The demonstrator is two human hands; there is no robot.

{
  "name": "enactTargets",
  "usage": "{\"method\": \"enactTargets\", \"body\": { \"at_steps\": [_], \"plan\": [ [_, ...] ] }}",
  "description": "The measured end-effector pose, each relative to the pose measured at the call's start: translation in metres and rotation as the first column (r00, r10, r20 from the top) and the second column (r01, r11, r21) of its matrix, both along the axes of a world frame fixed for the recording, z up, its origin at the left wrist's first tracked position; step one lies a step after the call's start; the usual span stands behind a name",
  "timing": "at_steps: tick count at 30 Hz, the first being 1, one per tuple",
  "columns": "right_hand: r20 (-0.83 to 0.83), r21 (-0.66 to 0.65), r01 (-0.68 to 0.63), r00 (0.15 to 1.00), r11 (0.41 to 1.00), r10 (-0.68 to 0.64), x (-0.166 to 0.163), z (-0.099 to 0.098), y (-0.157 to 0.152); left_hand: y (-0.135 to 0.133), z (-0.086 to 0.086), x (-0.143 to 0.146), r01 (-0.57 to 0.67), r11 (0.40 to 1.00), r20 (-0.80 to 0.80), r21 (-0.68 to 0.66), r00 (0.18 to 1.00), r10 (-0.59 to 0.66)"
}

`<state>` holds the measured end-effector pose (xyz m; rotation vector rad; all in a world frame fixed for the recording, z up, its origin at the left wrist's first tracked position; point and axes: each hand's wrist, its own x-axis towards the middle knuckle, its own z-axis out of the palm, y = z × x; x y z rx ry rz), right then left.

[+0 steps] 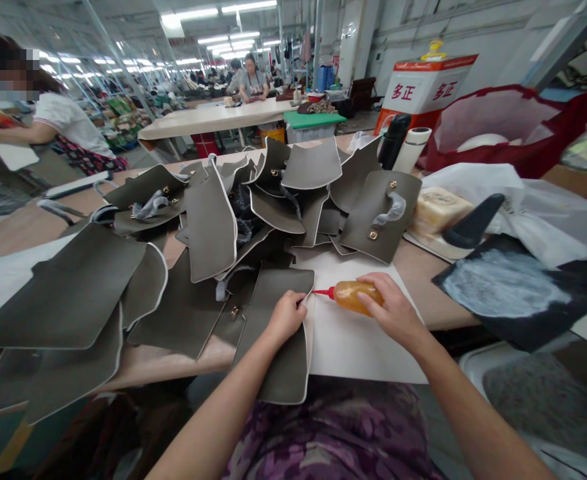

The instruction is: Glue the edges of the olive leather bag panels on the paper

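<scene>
My right hand [393,310] is closed around a squeeze bottle [351,297] of amber liquid with a red nozzle. The bottle lies nearly level, its tip pointing left at the pale edge of a grey-brown leather panel [278,360]. My left hand [289,317] grips that panel near the same edge, fingers pinched close to the nozzle tip. Whether the tip touches the edge I cannot tell. The panel's lower end hangs over the table's front edge. A white sheet [363,347] lies beneath the bottle.
More leather panels [208,227] with wrapped handles and gold fittings are heaped ahead and leftward. On the right are a yellowish block [441,208], a black-handled tool [473,221], a black sheet [513,287], bottles [413,148], a tin [423,83] and a red bag [503,113]. Other people work beyond.
</scene>
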<state>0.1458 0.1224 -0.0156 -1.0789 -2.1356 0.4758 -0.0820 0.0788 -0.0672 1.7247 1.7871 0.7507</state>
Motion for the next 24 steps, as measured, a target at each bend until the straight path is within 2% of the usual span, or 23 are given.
{"method": "enactTargets", "body": {
  "at_steps": [13,24],
  "plan": [
    [-0.023,-0.008,0.021,0.999,1.000,-0.022,0.001,-0.003,0.011,0.000,0.000,0.001,-0.014,1.000,-0.014,0.000,1.000,0.014],
    [-0.031,-0.182,0.034,0.999,0.983,-0.041,0.008,0.002,-0.008,-0.004,0.000,0.003,-0.040,0.999,-0.014,0.015,0.999,0.040]
  ]
}}
